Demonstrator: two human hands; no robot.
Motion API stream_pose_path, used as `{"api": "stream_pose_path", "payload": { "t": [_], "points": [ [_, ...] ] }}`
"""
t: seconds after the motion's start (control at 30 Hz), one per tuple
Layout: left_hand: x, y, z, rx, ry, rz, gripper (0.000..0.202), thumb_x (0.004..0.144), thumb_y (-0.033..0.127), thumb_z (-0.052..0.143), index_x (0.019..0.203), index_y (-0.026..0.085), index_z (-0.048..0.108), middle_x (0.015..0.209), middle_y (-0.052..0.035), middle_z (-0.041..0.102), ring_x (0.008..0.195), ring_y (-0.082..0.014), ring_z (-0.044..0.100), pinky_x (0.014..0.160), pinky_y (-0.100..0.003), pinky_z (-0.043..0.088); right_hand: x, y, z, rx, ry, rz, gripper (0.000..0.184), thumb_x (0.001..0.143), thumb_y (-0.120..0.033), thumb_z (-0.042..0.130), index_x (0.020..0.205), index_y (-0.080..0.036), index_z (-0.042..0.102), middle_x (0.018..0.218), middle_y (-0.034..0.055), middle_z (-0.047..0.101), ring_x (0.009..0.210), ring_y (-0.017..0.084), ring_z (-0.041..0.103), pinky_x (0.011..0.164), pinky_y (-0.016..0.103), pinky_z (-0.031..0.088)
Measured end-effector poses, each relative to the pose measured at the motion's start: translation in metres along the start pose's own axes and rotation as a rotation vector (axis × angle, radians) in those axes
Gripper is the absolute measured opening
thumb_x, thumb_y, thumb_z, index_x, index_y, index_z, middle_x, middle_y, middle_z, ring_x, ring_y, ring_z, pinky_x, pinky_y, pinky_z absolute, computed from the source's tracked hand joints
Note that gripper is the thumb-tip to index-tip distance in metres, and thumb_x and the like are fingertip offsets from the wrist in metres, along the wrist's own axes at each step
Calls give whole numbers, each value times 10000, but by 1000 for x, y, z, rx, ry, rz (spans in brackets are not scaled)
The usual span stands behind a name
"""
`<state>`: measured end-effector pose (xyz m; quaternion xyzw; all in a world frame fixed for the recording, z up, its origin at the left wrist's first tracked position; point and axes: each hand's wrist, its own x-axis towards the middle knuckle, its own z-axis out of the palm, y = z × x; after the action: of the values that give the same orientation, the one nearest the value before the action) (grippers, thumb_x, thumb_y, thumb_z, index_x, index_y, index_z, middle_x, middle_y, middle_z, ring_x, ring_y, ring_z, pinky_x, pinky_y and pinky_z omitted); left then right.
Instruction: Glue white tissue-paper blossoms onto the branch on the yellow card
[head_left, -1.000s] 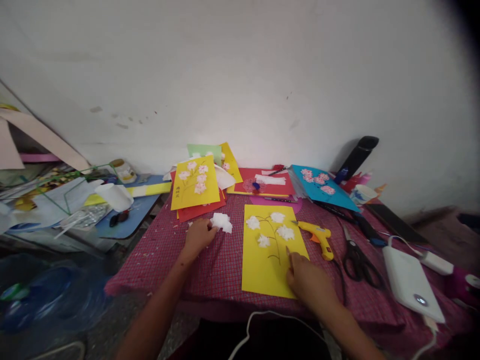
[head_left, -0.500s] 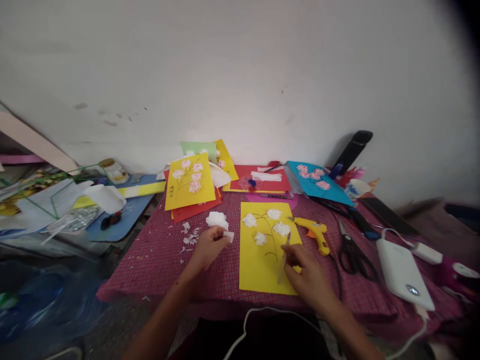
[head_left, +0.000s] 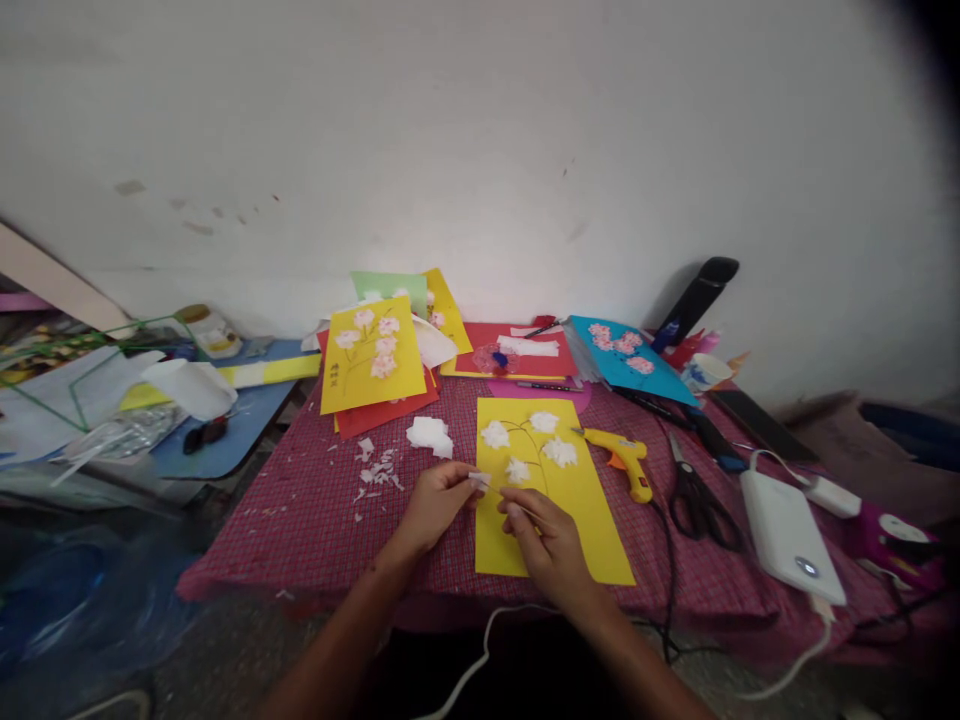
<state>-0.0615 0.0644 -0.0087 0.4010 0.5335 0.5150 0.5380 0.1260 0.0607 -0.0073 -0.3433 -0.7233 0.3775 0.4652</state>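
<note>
Checked cloth [head_left: 300, 530] lies beneath: left fingers [head_left: 454, 474] pinch small white paper [head_left: 478, 480], right fingers [head_left: 525, 498] a slim stick [head_left: 494, 489].

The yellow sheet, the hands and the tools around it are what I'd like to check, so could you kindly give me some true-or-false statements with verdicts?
1. The left hand holds a small white piece. True.
2. The right hand holds the scissors. False: it holds a thin stick; the scissors lie on the tablecloth.
3. Four white tufts are on the yellow sheet. True.
4. The glue gun is blue. False: its body is mostly yellow.
5. The blue card bears pink flowers. True.
</note>
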Motion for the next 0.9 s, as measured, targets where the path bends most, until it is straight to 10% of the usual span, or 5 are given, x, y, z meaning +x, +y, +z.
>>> {"api": "stream_pose_path", "payload": {
  "t": [0.33, 0.5, 0.9],
  "points": [
    [-2, 0, -4, 46, -40, 7, 229, 777, 281, 668, 957, 154, 731, 861, -55, 738, 743, -166, 647, 707, -272, 498, 4, 5, 5, 16, -8, 83, 242, 982, -294, 524, 1144, -221, 688, 919, 58, 717, 677, 159, 666, 680, 300, 550],
    [-3, -8, -4, -15, -69, 18, 274, 772, 223, 657, 1036, 166, 703, 1010, -81, 751, 852, -181, 683, 781, -293, 515, 6, 7, 2, 64, 70, 234, 326, 969, -403, 536, 820, -195, 737, 922, 88, 731, 671, 170, 668, 651, 295, 551],
    [-11, -9, -6, 162, -161, 77, 238, 808, 289, 701, 1011, 166, 690, 899, -44, 733, 797, -163, 656, 745, -272, 497, 6, 7, -2, 578, 116, 530, 383, 856, -536, 678, 948, -165, 673, 744, 43, 709, 524, 143, 616, 496, 263, 504]
  ]
}}
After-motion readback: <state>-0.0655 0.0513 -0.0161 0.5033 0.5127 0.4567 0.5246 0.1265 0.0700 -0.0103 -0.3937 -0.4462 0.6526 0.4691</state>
